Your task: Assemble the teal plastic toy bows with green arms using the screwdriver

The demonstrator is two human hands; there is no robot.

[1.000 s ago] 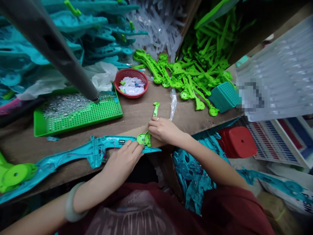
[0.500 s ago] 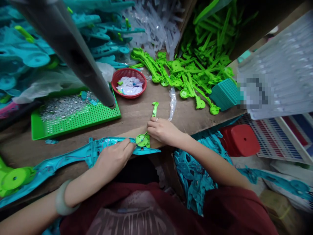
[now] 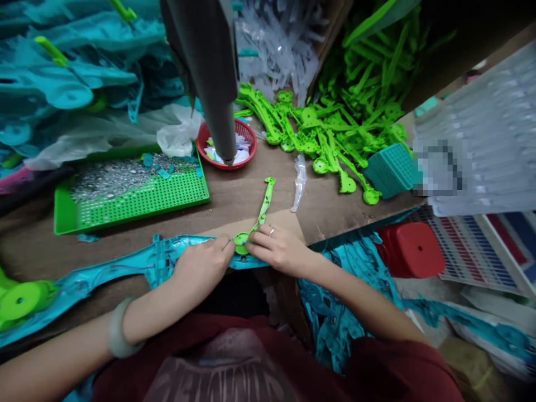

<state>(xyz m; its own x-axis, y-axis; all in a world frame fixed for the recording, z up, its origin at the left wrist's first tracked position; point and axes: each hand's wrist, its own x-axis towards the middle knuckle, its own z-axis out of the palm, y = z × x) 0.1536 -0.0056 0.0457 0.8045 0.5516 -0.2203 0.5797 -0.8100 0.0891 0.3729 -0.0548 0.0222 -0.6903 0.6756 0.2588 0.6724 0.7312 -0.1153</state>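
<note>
A green plastic part point(image 3: 267, 204) with a round end lies near the table's front edge, its thin arm pointing away from me. My left hand point(image 3: 207, 259) is closed at the left of the round end, its fingertips pinched on something too small to make out. My right hand point(image 3: 278, 248), with a ring, has its fingers bent together over the right side of the round end. Beneath both hands runs a long blue plastic piece point(image 3: 121, 267) with thin wires along it. A clear plastic piece point(image 3: 300, 183) lies farther right.
A grey tool shaft point(image 3: 209, 72) hangs down over a red basket point(image 3: 201, 139) of small white pieces. At left is a green tray point(image 3: 167, 204) of small metal parts. Piled green parts point(image 3: 326, 128) lie behind. A red stool point(image 3: 419, 249) stands lower right.
My right hand has moved down and slightly right, from the green part's arm to its round end. My left hand has shifted slightly right. The view has shifted, and the shaft appears farther right.
</note>
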